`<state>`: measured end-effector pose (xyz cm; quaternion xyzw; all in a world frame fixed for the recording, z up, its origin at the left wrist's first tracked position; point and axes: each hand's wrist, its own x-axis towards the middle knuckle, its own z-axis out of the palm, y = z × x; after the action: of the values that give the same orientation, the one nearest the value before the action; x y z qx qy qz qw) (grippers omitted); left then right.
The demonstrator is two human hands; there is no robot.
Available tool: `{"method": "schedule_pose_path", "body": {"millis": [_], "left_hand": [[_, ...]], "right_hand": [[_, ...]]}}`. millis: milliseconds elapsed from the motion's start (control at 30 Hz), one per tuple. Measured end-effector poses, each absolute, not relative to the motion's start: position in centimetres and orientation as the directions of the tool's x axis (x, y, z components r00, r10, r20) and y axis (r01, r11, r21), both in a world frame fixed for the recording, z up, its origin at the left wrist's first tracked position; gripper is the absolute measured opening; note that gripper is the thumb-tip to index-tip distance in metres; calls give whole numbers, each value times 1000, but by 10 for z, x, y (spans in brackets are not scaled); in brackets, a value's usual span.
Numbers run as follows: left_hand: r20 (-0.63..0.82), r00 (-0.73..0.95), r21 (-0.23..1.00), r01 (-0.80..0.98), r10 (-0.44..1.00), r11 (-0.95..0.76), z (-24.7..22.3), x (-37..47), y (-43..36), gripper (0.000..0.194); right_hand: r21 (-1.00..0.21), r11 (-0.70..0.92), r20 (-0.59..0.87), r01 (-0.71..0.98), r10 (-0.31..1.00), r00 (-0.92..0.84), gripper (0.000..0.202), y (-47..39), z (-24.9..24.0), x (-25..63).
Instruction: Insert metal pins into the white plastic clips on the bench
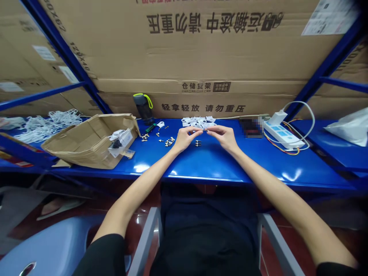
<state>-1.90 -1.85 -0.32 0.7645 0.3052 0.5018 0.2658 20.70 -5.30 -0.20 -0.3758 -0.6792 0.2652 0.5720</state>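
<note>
My left hand (185, 138) and my right hand (224, 136) meet above the blue table, fingertips nearly touching. Each is closed in a pinch, around a tiny piece too small to name. Just behind the fingers lies a pile of white plastic pieces (198, 122). Below and between my hands, a few small dark-and-brass parts (198, 143) sit in a short row. Left of my left hand is a loose heap of small brass-and-white parts (170, 142). Several similar parts (145, 137) lie farther left, close to a green-handled screwdriver (151, 128).
An open cardboard box (86, 142) with packets inside stands on the left, near tangled white cords (51, 124). A dark bottle (143, 109) stands at the back. On the right lie a power strip (283, 134) with cables and a dark, partly blurred object (251, 127).
</note>
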Motion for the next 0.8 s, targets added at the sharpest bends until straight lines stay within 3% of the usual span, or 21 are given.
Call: {"method": "schedule_pose_path", "body": {"millis": [800], "left_hand": [[469,325,861,40,821,-507,-7,-15,-14,42]], "right_hand": [[-763,630,636,145,771,-2,34,-52,-6,200]]}}
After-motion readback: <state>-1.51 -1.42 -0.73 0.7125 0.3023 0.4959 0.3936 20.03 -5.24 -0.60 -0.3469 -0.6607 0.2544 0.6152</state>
